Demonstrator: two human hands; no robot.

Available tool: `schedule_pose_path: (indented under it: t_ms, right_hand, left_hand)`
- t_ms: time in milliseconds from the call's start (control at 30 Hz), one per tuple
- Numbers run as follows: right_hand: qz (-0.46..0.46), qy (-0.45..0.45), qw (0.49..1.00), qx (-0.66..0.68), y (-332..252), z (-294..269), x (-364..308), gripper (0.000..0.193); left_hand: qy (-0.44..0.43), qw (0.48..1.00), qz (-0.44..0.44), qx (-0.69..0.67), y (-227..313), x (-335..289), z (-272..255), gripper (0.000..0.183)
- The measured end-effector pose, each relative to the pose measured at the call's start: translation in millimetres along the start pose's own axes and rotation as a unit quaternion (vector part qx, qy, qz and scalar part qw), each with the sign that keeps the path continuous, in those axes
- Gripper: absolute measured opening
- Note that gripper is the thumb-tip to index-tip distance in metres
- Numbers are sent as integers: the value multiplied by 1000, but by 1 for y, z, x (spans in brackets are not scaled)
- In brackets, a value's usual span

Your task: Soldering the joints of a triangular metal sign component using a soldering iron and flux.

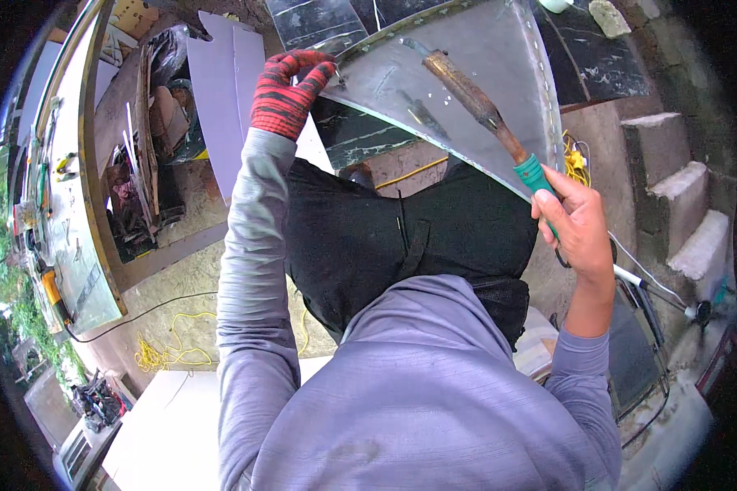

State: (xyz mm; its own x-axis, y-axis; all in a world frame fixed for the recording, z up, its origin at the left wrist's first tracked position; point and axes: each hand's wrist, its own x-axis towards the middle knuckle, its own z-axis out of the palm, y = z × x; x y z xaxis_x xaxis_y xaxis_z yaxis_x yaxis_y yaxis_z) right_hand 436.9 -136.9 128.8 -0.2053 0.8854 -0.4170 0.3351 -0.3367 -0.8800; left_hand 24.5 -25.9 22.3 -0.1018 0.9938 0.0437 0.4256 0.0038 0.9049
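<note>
Head view: right grip [577,225] around soldering iron [475,102]

No packages, labels, signs or screens.

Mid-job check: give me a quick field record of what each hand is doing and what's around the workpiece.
left hand: left hand in a red and black knit glove, gripping the edge of the sheet-metal piece
right hand: bare right hand closed on the green handle of a soldering iron
iron tip: resting on the metal's surface
workpiece: grey curved sheet, held up over the lap
clothing: grey long sleeves, black trousers
surroundings: concrete steps at right, yellow cord on the ground, pale sheets at upper left
</note>
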Motion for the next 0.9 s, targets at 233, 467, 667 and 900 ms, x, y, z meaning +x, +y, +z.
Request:
schedule_pose_path:
  t_ms: [233, 467, 667, 900]
  right_hand:
    - [6, -12, 1000, 22, -2, -4, -3, 46]
    - [-2, -38, 998, 54, 6, -11, -2, 44]
    - [48, -72, 982, 170, 12, -19, -1, 44]
    - [41, -77, 982, 164, 8, -18, -1, 48]
  left_hand:
    - [63, 992, 54, 93, -14, 7, 7, 25]
    - [51, 994, 39, 90, -5, 8, 8, 26]
    - [61, 985, 29, 158, -6, 7, 9, 30]
    - [46, 985, 6, 169, -5, 8, 9, 30]
